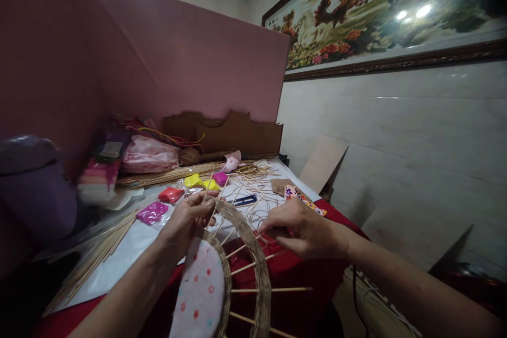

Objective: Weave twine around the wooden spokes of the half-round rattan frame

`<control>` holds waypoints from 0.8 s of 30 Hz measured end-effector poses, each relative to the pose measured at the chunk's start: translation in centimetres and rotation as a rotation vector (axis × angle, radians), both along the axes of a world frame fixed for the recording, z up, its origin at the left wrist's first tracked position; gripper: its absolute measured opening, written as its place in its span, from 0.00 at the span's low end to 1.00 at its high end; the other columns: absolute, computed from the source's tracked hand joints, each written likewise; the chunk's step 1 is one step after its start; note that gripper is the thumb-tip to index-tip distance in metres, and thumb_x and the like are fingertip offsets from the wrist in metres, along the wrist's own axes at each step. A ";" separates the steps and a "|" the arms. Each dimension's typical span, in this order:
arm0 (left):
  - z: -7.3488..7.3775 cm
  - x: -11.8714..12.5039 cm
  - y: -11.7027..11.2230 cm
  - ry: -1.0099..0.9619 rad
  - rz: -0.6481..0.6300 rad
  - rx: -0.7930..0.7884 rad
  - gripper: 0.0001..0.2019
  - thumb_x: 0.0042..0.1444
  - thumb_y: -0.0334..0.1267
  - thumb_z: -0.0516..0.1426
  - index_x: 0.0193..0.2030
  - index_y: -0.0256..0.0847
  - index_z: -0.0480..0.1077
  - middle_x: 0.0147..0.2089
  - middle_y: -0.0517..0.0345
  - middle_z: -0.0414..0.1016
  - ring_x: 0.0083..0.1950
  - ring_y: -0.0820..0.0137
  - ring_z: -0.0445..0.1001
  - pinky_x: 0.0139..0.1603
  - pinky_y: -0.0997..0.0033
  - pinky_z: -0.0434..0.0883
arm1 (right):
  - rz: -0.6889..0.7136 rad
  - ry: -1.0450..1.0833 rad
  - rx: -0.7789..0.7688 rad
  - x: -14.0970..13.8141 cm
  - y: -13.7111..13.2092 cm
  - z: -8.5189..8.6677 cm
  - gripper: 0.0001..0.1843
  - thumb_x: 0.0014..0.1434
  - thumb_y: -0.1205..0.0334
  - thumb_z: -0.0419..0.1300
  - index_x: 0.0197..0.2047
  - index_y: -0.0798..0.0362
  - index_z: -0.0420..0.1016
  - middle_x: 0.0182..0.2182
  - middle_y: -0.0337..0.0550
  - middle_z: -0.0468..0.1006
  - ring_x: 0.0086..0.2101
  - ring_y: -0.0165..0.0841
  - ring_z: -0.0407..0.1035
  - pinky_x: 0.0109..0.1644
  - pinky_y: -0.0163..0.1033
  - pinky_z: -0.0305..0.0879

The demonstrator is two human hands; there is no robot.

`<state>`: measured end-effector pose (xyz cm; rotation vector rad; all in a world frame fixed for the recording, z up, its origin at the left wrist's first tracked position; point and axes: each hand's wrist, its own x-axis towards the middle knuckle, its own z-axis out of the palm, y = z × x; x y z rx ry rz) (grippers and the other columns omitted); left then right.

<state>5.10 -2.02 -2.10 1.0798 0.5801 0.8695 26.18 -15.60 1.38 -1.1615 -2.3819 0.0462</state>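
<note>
A round craft piece [253,259] stands in front of me: a twine-wrapped outer ring, thin wooden spokes and a floral fabric centre [200,293] edged in twine. My left hand [190,219] is closed on the top of the ring, pinching a thin stick there. To the right of the ring, my right hand [299,229] has its fingers pinched together at the spokes; what it pinches is too small to name.
A white sheet [134,243] on a red cloth holds loose sticks [89,261], coloured clay packets [171,194], a blue cutter [244,200] and patterned paper [304,200]. Stick bundles, bags and cardboard sit behind, below a pink panel. A framed painting [388,16] hangs on the right wall.
</note>
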 end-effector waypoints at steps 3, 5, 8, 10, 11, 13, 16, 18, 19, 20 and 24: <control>0.1 -0.3 0.3 -0.031 0.005 -0.022 0.14 0.46 0.24 0.61 0.41 0.35 0.72 0.32 0.58 0.73 0.23 0.79 0.69 0.23 0.81 0.71 | 0.038 0.025 -0.011 0.3 -0.4 -0.1 0.14 0.52 0.75 0.53 0.39 0.60 0.77 0.25 0.43 0.76 0.27 0.29 0.67 0.31 0.34 0.58; 0.3 -0.4 0.5 -0.045 0.017 -0.048 0.14 0.46 0.24 0.60 0.41 0.35 0.72 0.32 0.59 0.73 0.23 0.79 0.70 0.23 0.81 0.71 | 0.064 0.076 -0.035 0.6 -0.7 -0.1 0.15 0.52 0.76 0.53 0.39 0.60 0.78 0.25 0.44 0.76 0.27 0.28 0.67 0.32 0.33 0.59; 0.6 -0.6 0.6 -0.063 0.023 -0.082 0.14 0.46 0.24 0.60 0.41 0.36 0.73 0.33 0.58 0.74 0.25 0.78 0.72 0.24 0.81 0.72 | 0.092 0.188 -0.076 1.2 -1.0 0.2 0.17 0.53 0.77 0.52 0.42 0.61 0.78 0.26 0.45 0.77 0.27 0.28 0.68 0.32 0.32 0.60; 0.7 -0.6 0.6 -0.078 0.008 -0.092 0.14 0.46 0.23 0.59 0.41 0.36 0.73 0.33 0.58 0.74 0.25 0.78 0.72 0.24 0.81 0.73 | 0.094 0.258 -0.126 1.6 -1.1 0.4 0.18 0.54 0.76 0.52 0.44 0.60 0.78 0.26 0.45 0.76 0.27 0.27 0.67 0.31 0.32 0.59; 0.7 -0.7 0.6 -0.084 0.000 -0.094 0.14 0.46 0.23 0.59 0.41 0.36 0.72 0.33 0.58 0.74 0.25 0.78 0.72 0.24 0.81 0.73 | 0.088 0.294 -0.162 1.8 -1.0 0.5 0.18 0.54 0.75 0.52 0.44 0.60 0.79 0.25 0.44 0.76 0.26 0.27 0.66 0.30 0.32 0.58; 0.7 -0.7 0.6 -0.097 -0.016 -0.098 0.14 0.46 0.23 0.59 0.41 0.36 0.72 0.32 0.58 0.74 0.25 0.77 0.72 0.23 0.81 0.73 | 0.073 0.379 -0.273 2.4 -0.8 0.3 0.19 0.52 0.75 0.52 0.42 0.58 0.80 0.22 0.41 0.74 0.23 0.25 0.62 0.27 0.31 0.56; 0.7 -0.8 0.6 -0.131 -0.036 -0.102 0.15 0.46 0.22 0.59 0.41 0.35 0.72 0.33 0.57 0.74 0.27 0.76 0.73 0.24 0.80 0.73 | 0.041 0.564 -0.486 3.2 -0.2 -0.3 0.21 0.48 0.75 0.52 0.40 0.57 0.81 0.20 0.39 0.73 0.22 0.25 0.58 0.25 0.30 0.52; 0.7 -0.9 0.6 -0.152 -0.039 -0.097 0.14 0.46 0.22 0.59 0.42 0.36 0.72 0.33 0.56 0.75 0.28 0.75 0.74 0.25 0.80 0.73 | 0.033 0.673 -0.598 3.6 0.3 -1.1 0.21 0.47 0.74 0.52 0.40 0.56 0.81 0.19 0.37 0.72 0.21 0.24 0.55 0.24 0.30 0.49; 0.8 -0.9 0.6 -0.159 -0.038 -0.098 0.14 0.46 0.22 0.58 0.42 0.36 0.72 0.34 0.56 0.75 0.28 0.75 0.74 0.25 0.79 0.74 | 0.036 0.708 -0.630 3.6 0.5 -1.5 0.20 0.47 0.74 0.52 0.39 0.55 0.82 0.18 0.37 0.72 0.21 0.24 0.55 0.23 0.30 0.49; 0.8 -1.0 0.6 -0.163 -0.038 -0.102 0.14 0.46 0.22 0.58 0.42 0.36 0.72 0.34 0.55 0.75 0.28 0.74 0.74 0.26 0.79 0.74 | 0.044 0.729 -0.650 3.6 0.7 -1.9 0.19 0.47 0.73 0.53 0.39 0.55 0.82 0.19 0.38 0.73 0.21 0.24 0.55 0.23 0.30 0.49; 1.0 -1.0 0.5 -0.173 -0.042 -0.117 0.14 0.46 0.22 0.58 0.41 0.36 0.72 0.33 0.56 0.75 0.27 0.75 0.74 0.25 0.79 0.74 | 0.087 0.794 -0.667 3.0 1.2 -3.0 0.16 0.47 0.72 0.57 0.37 0.55 0.82 0.25 0.43 0.80 0.25 0.27 0.66 0.29 0.31 0.59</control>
